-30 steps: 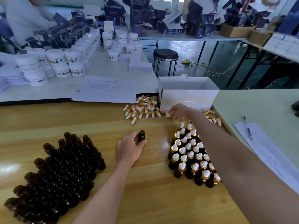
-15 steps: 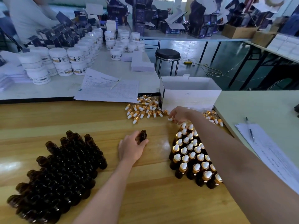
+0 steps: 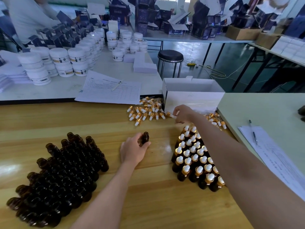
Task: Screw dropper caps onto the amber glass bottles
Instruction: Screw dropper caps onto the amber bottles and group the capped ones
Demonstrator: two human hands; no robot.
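My right hand [image 3: 183,114] has risen off the cap pile [image 3: 145,111], its fingers [image 3: 177,111] pinching one dropper cap [image 3: 170,114], while my left hand [image 3: 133,151] grips the open bottle [image 3: 145,138] upright on the desk [image 3: 99,123]; if I bring the cap in tilted, it could cross-thread.

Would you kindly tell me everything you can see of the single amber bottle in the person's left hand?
The amber bottle is small, of dark brown glass by its look, with a round body, a narrower neck and an open, uncapped mouth. It is upright over the wooden table, between the uncapped bottles and the capped bottles. The left hand grips its lower body, hiding the base. The right hand, pinching a dropper cap, is well apart from it.
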